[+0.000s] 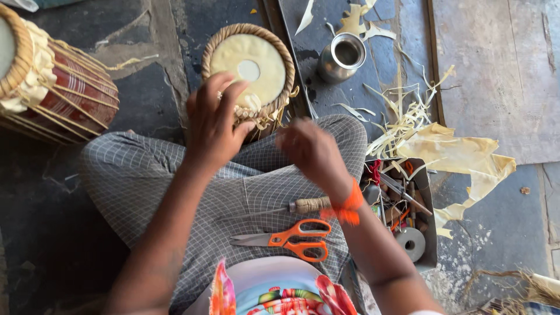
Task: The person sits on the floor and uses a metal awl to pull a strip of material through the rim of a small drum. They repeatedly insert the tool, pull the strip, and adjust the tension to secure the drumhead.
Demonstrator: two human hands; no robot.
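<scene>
- Between the knees, on the floor: small drum [249,73] standing upright, pale head facing up, braided rim all round.
- Left hand [214,125] — fingers curled over the drum's near rim, closed on its lacing [252,109].
- Right hand [312,151] — just beside the drum (motion-blurred); its grip cannot be told.
- On the lap: orange-handled scissors [286,239], blades shut, and an awl [303,205] with a wrapped handle.

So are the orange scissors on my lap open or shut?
Nearly shut: the orange scissors lie on the checked cloth with their blades together, pointing left.
</scene>
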